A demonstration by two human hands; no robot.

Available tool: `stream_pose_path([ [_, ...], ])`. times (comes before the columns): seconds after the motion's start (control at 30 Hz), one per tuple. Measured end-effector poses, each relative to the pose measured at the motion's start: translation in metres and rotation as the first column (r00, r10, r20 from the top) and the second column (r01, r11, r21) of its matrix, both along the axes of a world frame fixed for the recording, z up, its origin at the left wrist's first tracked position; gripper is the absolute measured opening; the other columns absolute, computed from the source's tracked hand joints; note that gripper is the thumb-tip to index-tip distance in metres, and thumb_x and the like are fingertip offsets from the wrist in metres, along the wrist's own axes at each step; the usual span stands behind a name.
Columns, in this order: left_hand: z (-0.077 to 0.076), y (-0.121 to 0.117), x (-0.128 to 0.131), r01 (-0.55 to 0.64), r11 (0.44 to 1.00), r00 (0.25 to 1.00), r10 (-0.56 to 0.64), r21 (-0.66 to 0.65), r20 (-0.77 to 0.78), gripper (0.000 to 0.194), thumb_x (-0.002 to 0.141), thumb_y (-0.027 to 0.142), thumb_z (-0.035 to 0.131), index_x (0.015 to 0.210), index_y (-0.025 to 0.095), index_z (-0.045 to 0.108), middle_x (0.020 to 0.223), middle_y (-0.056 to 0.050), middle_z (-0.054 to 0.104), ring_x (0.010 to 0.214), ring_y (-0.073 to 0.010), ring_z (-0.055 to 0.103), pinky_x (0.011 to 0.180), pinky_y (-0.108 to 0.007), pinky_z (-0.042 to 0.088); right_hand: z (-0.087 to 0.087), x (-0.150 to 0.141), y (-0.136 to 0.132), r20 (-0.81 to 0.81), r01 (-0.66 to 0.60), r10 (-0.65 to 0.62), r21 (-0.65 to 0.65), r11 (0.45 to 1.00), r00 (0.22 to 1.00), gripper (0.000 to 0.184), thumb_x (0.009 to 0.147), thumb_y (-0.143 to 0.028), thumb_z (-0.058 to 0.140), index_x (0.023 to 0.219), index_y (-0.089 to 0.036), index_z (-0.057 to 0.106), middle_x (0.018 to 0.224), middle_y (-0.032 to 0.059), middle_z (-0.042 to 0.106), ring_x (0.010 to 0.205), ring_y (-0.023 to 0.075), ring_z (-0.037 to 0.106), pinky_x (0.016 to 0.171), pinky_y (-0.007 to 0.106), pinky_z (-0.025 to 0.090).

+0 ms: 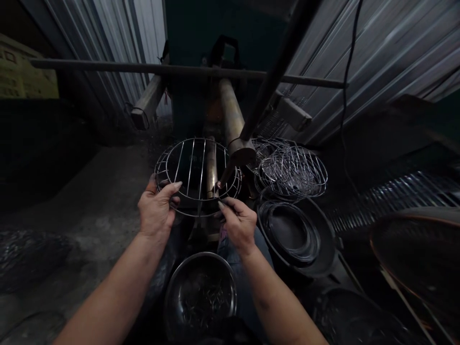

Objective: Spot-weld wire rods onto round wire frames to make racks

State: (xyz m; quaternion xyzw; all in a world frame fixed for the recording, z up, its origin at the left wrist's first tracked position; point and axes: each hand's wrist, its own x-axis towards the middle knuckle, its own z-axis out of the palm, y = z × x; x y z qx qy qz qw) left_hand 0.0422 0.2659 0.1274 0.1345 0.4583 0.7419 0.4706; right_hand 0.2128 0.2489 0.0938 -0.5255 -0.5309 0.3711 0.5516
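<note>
A round wire rack [189, 167] with two rims, short wires between them and several parallel bars is held up in front of me. My left hand [158, 206] pinches its near left rim between thumb and fingers. At the near right, my right hand [237, 221] has its thumb and fingers closed at the rim; whether they also hold a small wire piece cannot be made out. Close by the right fingers, the upper electrode arm [235, 129] of a welding machine comes down to a tip at the rack. A brass-coloured lower arm [212, 167] shows through the bars.
Finished-looking wire racks [291, 170] lie heaped at the right. Below them a black basin [325, 254] holds wire rings [289, 230]. A metal bowl [230, 268] with small wire bits stands below my hands. A horizontal bar [118, 67] crosses above.
</note>
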Motion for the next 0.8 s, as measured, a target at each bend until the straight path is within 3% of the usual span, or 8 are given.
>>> stream_pose_path([
  [0.1, -0.001, 0.001, 0.0, -0.002, 1.0, 1.0, 0.002, -0.015, 0.005, 0.042, 0.045, 0.013, 0.084, 0.08, 0.018, 0.061, 0.08, 0.003, 0.057, 0.058, -0.0066, 0.052, 0.043, -0.016, 0.038, -0.003, 0.004, 0.001, 0.018, -0.045, 0.045, 0.015, 0.999, 0.999, 0.018, 0.077, -0.034, 0.068, 0.084, -0.019, 0.073, 0.077, 0.0044, 0.071, 0.067, 0.0183, 0.067, 0.058, 0.027, 0.053],
  [0.33, 0.002, 0.002, 0.0, 0.019, 1.0, 1.0, -0.019, 0.01, 0.0, 0.045, 0.045, 0.014, 0.084, 0.085, 0.018, 0.062, 0.079, 0.004, 0.057, 0.056, -0.0063, 0.051, 0.042, -0.016, 0.037, -0.004, -0.004, 0.003, -0.032, 0.04, -0.04, -0.02, 0.999, 0.999, 0.024, 0.078, -0.039, 0.066, 0.086, -0.017, 0.072, 0.069, 0.0028, 0.068, 0.06, 0.0171, 0.064, 0.057, 0.027, 0.053],
  [0.8, -0.003, 0.014, -0.003, -0.003, 0.999, 1.0, 0.003, -0.05, 0.01, 0.045, 0.043, 0.013, 0.084, 0.081, 0.016, 0.059, 0.075, 0.003, 0.057, 0.056, -0.0083, 0.052, 0.04, -0.018, 0.037, 0.006, -0.01, 0.009, -0.16, 0.047, -0.043, 0.026, 0.999, 0.986, 0.013, 0.077, -0.029, 0.067, 0.076, -0.016, 0.069, 0.057, -0.0026, 0.061, 0.045, 0.0112, 0.056, 0.047, 0.022, 0.044],
])
